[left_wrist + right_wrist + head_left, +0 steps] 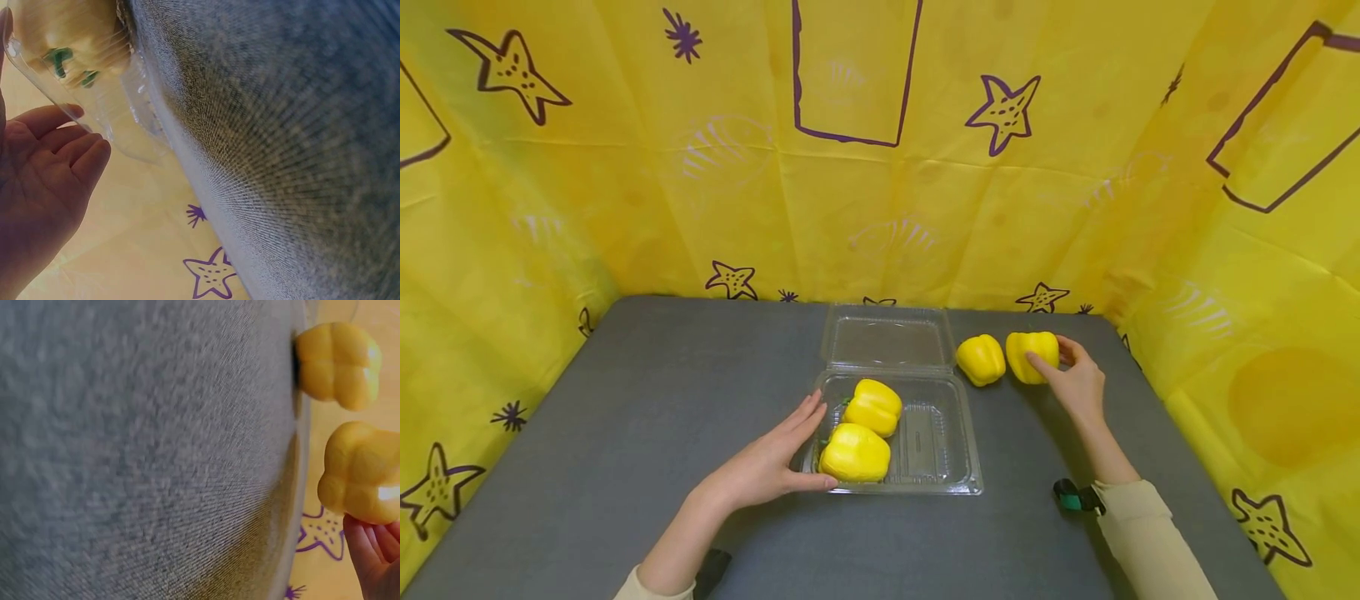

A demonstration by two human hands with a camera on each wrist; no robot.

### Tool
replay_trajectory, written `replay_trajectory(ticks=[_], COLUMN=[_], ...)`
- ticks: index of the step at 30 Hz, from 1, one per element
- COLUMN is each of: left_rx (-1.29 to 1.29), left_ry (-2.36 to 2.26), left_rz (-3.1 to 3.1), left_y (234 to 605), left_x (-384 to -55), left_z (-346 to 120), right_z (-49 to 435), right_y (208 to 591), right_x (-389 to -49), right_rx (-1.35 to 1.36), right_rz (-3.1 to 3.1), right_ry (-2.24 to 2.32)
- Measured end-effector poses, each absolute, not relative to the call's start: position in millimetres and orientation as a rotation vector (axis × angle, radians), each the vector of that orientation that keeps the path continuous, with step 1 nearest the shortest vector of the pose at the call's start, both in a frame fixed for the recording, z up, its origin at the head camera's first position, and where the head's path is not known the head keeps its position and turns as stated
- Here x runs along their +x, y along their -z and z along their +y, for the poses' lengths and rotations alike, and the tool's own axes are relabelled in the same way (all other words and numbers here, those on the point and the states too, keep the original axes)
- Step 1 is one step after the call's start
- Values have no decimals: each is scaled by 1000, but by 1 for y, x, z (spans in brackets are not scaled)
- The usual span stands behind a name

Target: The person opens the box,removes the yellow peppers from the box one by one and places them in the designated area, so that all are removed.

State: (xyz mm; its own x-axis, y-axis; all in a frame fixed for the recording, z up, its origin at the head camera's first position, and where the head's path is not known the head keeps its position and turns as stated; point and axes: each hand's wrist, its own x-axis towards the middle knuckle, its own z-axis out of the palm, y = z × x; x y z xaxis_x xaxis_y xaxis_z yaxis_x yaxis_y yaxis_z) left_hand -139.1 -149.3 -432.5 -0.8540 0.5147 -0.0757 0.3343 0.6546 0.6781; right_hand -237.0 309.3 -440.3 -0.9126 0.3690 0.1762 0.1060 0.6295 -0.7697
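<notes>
My right hand (1077, 383) grips a yellow bell pepper (1033, 357) at the back right, thumb on the near side. In the right wrist view, this pepper (356, 469) hangs just off the table. Beside it, to the left, another yellow bell pepper (981, 360) rests on the cloth. Two more yellow bell peppers (873, 408) lie in the left half of a clear plastic clamshell container (973, 467). My left hand (760, 468) touches that container's left side and front edge with straight, spread fingers. Green stems (60, 60) show through the plastic in the left wrist view.
The container's lid (887, 340) lies folded back, away from me. Grey cloth covers the table (700, 375). Yellow fabric (865, 208) with drawn starfish and fish bones hangs at the back and both sides.
</notes>
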Motion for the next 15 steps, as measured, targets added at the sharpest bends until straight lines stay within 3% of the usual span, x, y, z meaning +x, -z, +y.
replay_trajectory(ticks=[15], left_rx=[699], left_ry=[-1000], left_rz=[2613], left_y=[431], left_x=[-138], left_z=[-149], right_z=[311], right_y=[444], right_x=[-246], right_rx=[-336], right_rz=[-2687], right_ry=[-1104])
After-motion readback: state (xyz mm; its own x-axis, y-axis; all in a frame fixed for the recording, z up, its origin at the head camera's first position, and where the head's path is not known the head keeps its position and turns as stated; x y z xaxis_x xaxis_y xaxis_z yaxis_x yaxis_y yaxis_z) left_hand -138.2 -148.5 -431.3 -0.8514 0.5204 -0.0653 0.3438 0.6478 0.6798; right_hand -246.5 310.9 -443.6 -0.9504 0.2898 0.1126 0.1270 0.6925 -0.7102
